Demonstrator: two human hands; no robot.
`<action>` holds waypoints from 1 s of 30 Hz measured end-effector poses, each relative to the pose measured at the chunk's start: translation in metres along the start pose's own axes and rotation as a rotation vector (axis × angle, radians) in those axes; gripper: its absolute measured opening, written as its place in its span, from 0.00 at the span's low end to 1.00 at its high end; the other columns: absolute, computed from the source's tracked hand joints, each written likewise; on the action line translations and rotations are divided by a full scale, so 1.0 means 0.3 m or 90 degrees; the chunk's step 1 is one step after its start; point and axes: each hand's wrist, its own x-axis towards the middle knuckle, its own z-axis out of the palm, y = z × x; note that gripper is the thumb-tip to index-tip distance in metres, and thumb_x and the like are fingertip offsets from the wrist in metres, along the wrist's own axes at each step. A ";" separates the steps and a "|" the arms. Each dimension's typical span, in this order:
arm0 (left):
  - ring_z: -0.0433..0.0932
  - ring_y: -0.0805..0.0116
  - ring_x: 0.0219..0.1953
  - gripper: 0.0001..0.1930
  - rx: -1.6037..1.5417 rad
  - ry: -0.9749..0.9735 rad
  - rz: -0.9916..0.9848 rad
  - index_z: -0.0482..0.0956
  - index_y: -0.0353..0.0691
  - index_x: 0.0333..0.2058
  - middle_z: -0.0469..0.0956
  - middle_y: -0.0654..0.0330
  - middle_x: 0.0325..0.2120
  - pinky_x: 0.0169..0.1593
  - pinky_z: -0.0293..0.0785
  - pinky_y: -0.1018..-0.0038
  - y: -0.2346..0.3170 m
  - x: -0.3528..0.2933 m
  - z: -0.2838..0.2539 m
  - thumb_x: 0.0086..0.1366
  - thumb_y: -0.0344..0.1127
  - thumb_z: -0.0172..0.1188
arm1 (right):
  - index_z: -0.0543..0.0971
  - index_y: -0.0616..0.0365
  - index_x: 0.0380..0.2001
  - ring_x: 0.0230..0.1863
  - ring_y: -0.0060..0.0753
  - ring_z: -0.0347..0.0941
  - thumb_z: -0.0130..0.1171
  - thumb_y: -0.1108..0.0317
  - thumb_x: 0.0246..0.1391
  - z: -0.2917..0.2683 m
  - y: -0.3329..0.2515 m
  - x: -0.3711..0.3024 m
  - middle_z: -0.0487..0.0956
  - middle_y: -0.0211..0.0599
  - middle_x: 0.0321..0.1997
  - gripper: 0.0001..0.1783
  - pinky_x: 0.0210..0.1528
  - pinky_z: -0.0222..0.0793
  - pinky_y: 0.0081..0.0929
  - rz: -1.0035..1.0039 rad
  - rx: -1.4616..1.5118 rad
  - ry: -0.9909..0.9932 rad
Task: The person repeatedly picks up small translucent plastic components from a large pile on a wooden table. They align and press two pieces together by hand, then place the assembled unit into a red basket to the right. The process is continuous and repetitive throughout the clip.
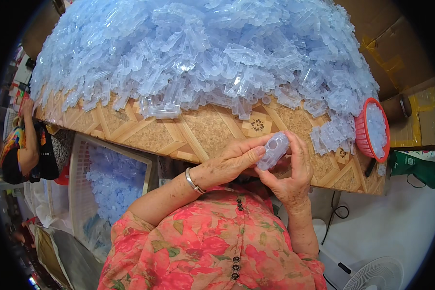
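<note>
Both my hands meet in front of my chest, at the near edge of the table, around a clear bluish plastic part (pixel 275 149). It is a small moulded piece with a round opening near one end. My left hand (pixel 234 162) grips its left side, thumb on top. My right hand (pixel 292 171) curls its fingers and thumb round the other side, hiding part of it. Beyond them a huge heap of similar clear plastic parts (pixel 193 53) covers most of the table (pixel 198 128). A smaller group of parts (pixel 331 134) lies to the right of my right hand.
A red plastic basket (pixel 360 128) with small clear pieces stands at the table's right end. Below left, a pale crate (pixel 79 179) holds more bluish pieces. A white fan (pixel 379 275) is at lower right, cardboard boxes (pixel 386 43) at upper right. Another person's arm (pixel 30 135) shows far left.
</note>
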 end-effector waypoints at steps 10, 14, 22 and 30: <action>0.77 0.68 0.59 0.29 0.060 0.001 0.054 0.59 0.36 0.73 0.77 0.55 0.59 0.61 0.75 0.73 -0.007 0.006 0.011 0.81 0.44 0.45 | 0.72 0.60 0.63 0.50 0.42 0.81 0.81 0.66 0.38 0.024 -0.012 -0.023 0.77 0.47 0.59 0.47 0.45 0.81 0.33 0.081 0.085 0.037; 0.77 0.67 0.60 0.29 0.023 -0.046 0.023 0.57 0.42 0.74 0.75 0.56 0.61 0.64 0.74 0.69 0.004 0.005 0.000 0.81 0.45 0.46 | 0.72 0.61 0.63 0.49 0.41 0.81 0.81 0.67 0.38 0.018 -0.007 -0.026 0.77 0.47 0.59 0.47 0.44 0.81 0.32 0.111 0.121 0.024; 0.78 0.69 0.58 0.28 0.055 -0.023 0.034 0.58 0.42 0.74 0.78 0.57 0.57 0.62 0.76 0.70 -0.017 0.015 0.002 0.81 0.43 0.47 | 0.71 0.63 0.63 0.48 0.41 0.82 0.80 0.67 0.39 0.025 0.002 -0.033 0.77 0.48 0.57 0.46 0.44 0.82 0.33 0.132 0.132 0.026; 0.80 0.64 0.58 0.29 0.024 -0.013 0.003 0.58 0.36 0.73 0.77 0.51 0.59 0.61 0.77 0.68 0.003 0.014 0.009 0.81 0.42 0.46 | 0.69 0.64 0.65 0.51 0.41 0.82 0.80 0.67 0.40 0.033 0.009 -0.026 0.76 0.48 0.59 0.48 0.48 0.82 0.33 0.120 0.174 0.015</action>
